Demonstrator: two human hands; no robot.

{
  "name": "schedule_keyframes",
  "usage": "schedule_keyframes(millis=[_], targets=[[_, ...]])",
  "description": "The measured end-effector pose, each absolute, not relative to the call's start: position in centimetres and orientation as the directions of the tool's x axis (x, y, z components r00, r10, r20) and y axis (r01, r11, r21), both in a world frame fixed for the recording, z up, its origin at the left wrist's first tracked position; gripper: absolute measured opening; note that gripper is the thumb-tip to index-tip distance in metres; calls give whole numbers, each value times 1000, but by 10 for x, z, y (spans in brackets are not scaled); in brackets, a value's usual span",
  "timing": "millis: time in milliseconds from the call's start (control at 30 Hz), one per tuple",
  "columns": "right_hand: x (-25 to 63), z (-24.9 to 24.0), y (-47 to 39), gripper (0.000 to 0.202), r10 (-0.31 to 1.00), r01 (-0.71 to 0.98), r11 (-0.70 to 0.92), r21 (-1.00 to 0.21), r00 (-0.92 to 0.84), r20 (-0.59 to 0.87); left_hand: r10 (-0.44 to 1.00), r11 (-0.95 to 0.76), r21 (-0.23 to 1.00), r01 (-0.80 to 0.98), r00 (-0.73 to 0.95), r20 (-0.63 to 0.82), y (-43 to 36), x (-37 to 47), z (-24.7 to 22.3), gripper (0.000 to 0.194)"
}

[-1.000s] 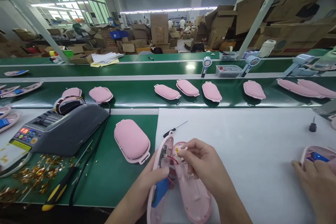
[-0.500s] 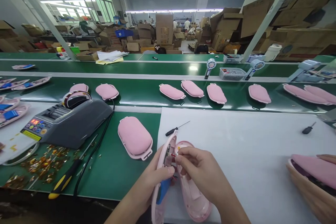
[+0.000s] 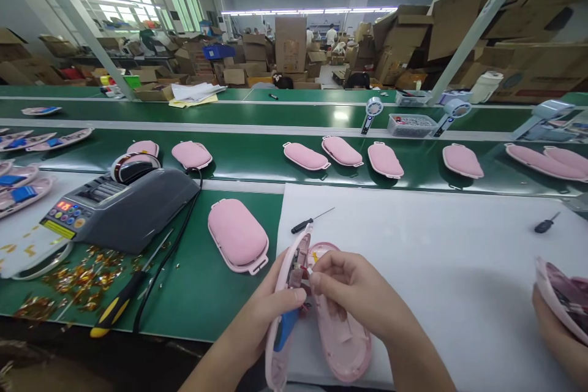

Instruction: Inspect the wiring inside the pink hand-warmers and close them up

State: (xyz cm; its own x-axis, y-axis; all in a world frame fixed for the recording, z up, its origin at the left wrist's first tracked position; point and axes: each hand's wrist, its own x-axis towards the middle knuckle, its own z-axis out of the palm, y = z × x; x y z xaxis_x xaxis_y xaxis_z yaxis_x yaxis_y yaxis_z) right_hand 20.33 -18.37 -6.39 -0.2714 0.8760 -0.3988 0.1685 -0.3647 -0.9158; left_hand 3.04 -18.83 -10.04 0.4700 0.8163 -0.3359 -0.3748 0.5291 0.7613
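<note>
My left hand (image 3: 271, 300) grips a pink oval shell half (image 3: 281, 324) on its edge. Inside it are a circuit board and a blue block (image 3: 285, 329). My right hand (image 3: 351, 291) is closed in a pinch beside the board, at the end of a thin red wire (image 3: 304, 271); the tip is mostly hidden by the fingers. Below that hand, the other pink shell half (image 3: 346, 349) lies hollow side up on the white sheet (image 3: 413, 245), apart from the held half. A small black screwdriver (image 3: 302, 225) lies just beyond.
Left stand a grey tape dispenser (image 3: 133, 211), amber scraps (image 3: 87, 275) and a yellow-black screwdriver (image 3: 114, 309). A closed pink case (image 3: 239, 236) lies beside my work; several more line the green bench (image 3: 248, 165). At right, a co-worker's hand (image 3: 555, 331) holds an opened pink shell (image 3: 563, 300).
The view has shifted slightly. My hands keep nearly the same hold, the right fingers still pinching by the board. The co-worker's pink case has moved right and now shows its inside.
</note>
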Motion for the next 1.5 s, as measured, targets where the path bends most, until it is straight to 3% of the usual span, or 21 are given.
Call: schedule_keyframes(millis=[133, 300, 633, 867, 1000, 1133, 1333, 1500], targets=[[197, -64, -183, 12, 935, 284, -201, -937, -230, -270, 814, 532, 768, -358, 467, -346, -189, 33, -97, 77], [192, -61, -184, 16, 961, 396, -126, -909, -179, -212, 835, 465, 819, -337, 474, -279, -188, 38, -94, 82], [191, -58, -184, 20, 969, 479, -108, -871, -144, -199, 855, 394, 889, -234, 447, -262, -190, 44, -80, 73], [188, -56, -187, 22, 977, 576, -97, -811, -100, -187, 787, 391, 914, 108, 476, -393, -188, 47, -72, 86], [194, -58, -190, 21, 980, 622, -61, -781, -110, -165, 785, 416, 907, 62, 478, -393, -186, 51, -73, 80], [200, -72, -194, 12, 996, 665, -7, -747, -61, -64, 783, 491, 866, -89, 482, -394, -181, 52, -73, 73], [202, -104, -186, 22, 952, 539, 304, -785, -206, 228, 745, 569, 822, -16, 432, -508, -177, 47, -80, 70], [204, -115, -177, 21, 918, 547, 397, -737, -233, 322, 741, 588, 808, -28, 419, -525, -175, 44, -89, 65]])
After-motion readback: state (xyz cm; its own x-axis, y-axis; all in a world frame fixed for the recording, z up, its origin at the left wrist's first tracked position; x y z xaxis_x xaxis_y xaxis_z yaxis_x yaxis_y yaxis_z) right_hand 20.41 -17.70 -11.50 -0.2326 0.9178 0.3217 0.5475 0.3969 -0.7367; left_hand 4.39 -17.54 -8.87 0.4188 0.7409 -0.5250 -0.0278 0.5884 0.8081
